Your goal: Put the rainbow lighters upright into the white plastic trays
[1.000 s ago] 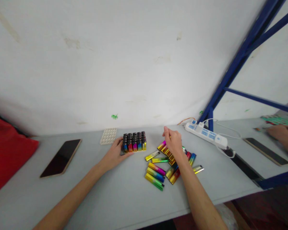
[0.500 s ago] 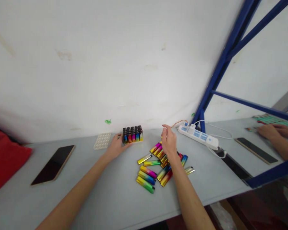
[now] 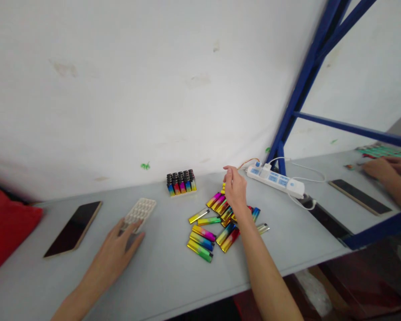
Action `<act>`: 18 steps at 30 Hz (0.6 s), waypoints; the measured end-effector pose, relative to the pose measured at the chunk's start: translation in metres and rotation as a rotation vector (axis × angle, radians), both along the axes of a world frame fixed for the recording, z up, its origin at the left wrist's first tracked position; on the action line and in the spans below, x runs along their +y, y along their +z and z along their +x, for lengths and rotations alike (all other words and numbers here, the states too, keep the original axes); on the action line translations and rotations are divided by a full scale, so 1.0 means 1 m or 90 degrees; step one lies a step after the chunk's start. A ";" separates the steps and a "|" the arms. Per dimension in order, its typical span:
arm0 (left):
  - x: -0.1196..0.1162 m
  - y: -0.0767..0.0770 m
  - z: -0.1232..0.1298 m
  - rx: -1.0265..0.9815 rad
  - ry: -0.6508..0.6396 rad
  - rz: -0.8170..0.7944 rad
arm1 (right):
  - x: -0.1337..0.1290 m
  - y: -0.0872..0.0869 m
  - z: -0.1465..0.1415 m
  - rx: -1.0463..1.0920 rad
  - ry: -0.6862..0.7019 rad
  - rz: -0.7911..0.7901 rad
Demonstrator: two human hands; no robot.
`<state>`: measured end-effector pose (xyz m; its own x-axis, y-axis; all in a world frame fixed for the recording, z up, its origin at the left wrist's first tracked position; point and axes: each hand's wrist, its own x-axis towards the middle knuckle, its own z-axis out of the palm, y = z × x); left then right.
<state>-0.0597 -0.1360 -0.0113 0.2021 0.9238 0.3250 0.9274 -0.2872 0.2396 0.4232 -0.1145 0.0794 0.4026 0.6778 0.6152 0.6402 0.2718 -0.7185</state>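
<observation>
My left hand (image 3: 120, 240) reaches over the near end of a white tray (image 3: 143, 209) with rows of small hollows. Its fingers are on the tray, the thumb set apart at the right. My right hand (image 3: 235, 187) is curled at the back of a loose heap of shiny multicoloured lighters (image 3: 202, 240). Yellow lighter ends (image 3: 223, 188) show at its fingers; the rest of them is hidden by the hand. Behind, between the two hands, a block of upright lighters (image 3: 182, 185) stands in rows in a white tray, black tops up.
A phone (image 3: 74, 229) lies at the left beside red cloth (image 3: 10, 227). At the right are a power strip (image 3: 276, 180) with cables and a blue metal frame (image 3: 296, 98). Beyond it, another person's hands (image 3: 384, 171) are near a second phone (image 3: 359, 197). The wall borders the table's back.
My left hand has left the block of upright lighters and come left and nearer onto the white tray, which has shifted nearer and turned. My right hand has stayed at the heap.
</observation>
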 end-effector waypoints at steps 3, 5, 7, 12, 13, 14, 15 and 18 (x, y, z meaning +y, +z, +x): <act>-0.031 -0.008 0.005 -0.056 -0.074 0.027 | 0.000 -0.001 -0.001 -0.041 0.092 -0.022; -0.037 -0.006 0.019 -0.080 -0.132 0.018 | -0.001 0.000 -0.005 -0.085 0.190 -0.066; -0.032 0.002 0.036 -0.095 -0.185 -0.001 | -0.004 0.002 -0.010 -0.137 0.293 -0.151; 0.006 0.028 0.075 -0.112 -0.264 -0.044 | -0.012 0.008 -0.019 -0.252 0.431 -0.356; 0.014 0.033 0.079 -0.114 -0.272 -0.043 | -0.013 0.009 -0.020 -0.271 0.434 -0.368; 0.021 0.036 0.083 -0.114 -0.282 -0.040 | -0.014 0.010 -0.020 -0.286 0.433 -0.373; 0.027 0.040 0.086 -0.112 -0.292 -0.043 | -0.015 0.010 -0.020 -0.295 0.432 -0.375; 0.042 0.046 0.092 -0.109 -0.318 -0.045 | -0.015 0.009 -0.019 -0.291 0.440 -0.371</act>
